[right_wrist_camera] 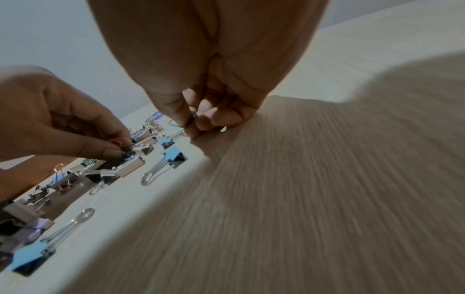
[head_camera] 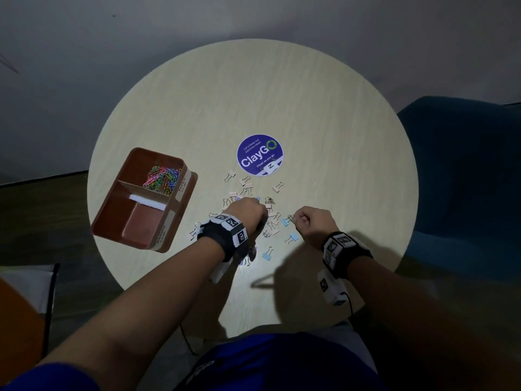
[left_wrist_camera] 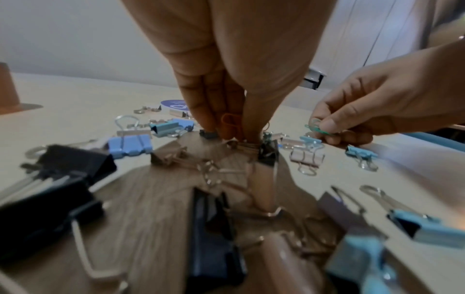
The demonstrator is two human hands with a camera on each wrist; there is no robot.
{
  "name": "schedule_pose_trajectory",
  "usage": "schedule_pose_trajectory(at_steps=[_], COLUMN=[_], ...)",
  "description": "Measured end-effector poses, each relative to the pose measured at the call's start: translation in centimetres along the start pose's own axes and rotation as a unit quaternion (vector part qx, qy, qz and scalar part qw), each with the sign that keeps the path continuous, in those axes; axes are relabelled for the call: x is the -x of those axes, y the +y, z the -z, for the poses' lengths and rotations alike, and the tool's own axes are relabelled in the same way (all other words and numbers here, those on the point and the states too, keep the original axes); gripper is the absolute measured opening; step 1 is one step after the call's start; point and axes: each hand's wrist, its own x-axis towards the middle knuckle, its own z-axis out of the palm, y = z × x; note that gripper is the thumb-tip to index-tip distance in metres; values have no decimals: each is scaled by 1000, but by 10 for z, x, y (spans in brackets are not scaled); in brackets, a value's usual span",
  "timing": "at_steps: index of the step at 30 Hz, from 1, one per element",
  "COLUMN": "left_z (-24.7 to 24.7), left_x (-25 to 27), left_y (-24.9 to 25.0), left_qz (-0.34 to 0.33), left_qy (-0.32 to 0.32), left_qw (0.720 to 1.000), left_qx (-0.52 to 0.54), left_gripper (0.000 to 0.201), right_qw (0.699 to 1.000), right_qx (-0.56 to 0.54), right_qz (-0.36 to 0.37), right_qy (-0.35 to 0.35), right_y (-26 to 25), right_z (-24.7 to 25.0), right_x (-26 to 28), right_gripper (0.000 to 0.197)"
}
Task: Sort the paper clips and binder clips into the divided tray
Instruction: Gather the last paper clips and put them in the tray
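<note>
- The binder clips (head_camera: 248,190) lie scattered loose on the round table (head_camera: 324,114), between the purple ClayGo sticker (head_camera: 260,154) and the person's wrists; most are pale pink, a few light blue, and some black ones show only close to the left wrist camera
- The paper clips (head_camera: 162,179) are a coloured heap in the far compartment of the brown divided tray (head_camera: 118,224), which sits at the table's left edge, well apart from the scatter; the near compartment holds a white strip along the divider
- The left hand (head_camera: 248,211) reaches down into the middle of the pile, thumb and fingers together, pinching an orange paper clip (left_wrist_camera: 230,127) with binder clips pressed close all round its fingertips
- The right hand (head_camera: 313,224) is just right of the pile, fingers curled, pinching a green paper clip (left_wrist_camera: 315,128) just above the table, beside a light blue binder clip (head_camera: 285,222)
- From the head view both paper clips in the fingers are hidden or too small to make out; the left wrist view shows both colours
- The right wrist view shows only a green edge past its own thumb, and the bare table in shadow to the right
- A blue chair (head_camera: 465,165) stands beyond the table's right edge
</note>
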Motion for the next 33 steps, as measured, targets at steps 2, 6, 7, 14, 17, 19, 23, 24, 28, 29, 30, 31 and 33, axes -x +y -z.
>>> schedule_pose_trajectory(at_steps=[2, 6, 7, 14, 17, 19, 23, 24, 28, 29, 30, 31, 33], left_z=[1, -1, -2, -5, -4, -6, -9, -10, -11, -12, -13, -15, -19], left_x=[-1, -4, -5, -2, -2, -5, -7, -7, -6, -5, -3, -2, -1], left_y=[1, 0, 0, 3, 3, 3, 6, 7, 9, 8, 7, 6, 2], left_qz=[5, 35, 34, -24, -12, -5, -10, -5, 28, 33, 40, 38, 41], left_qy=[-9, -15, -19, -20, -33, -48, -79, -82, -77, -68, -66, -59, -43], left_qw=[1000, 999, 999, 999, 998, 996, 989, 989, 993, 995, 996, 997, 998], left_qx=[-1, 38, 38, -37, -52, -71, -122, -122, -82, -67, -53, -37, -3], left_gripper=[13, 26, 24, 21, 30, 47, 72, 71, 59, 57, 56, 57, 51], right_qw=[1000, 1000, 1000, 1000, 1000, 1000, 1000, 1000, 1000, 999, 999, 999, 999], right_qx=[-5, -12, -11, -10, -2, 3, 9, 11, 26, 32, 35, 36, 33], right_qz=[0, -8, -9, -13, -9, -6, -8, -9, -8, -7, -6, -8, -12], right_qy=[-1, -7, -7, -8, -7, -7, -10, -12, -13, -15, -18, -22, -29], right_y=[0, 1, 1, -2, -2, -1, -3, -3, -3, -3, -3, -3, -3], right_z=[0, 0, 0, 1, 0, 0, 1, 1, 3, 3, 3, 4, 5], right_x=[0, 0, 0, 0, 0, 0, 1, 1, 2, 2, 2, 1, 0], right_gripper=[11, 12, 12, 14, 12, 12, 12, 12, 13, 13, 13, 13, 13])
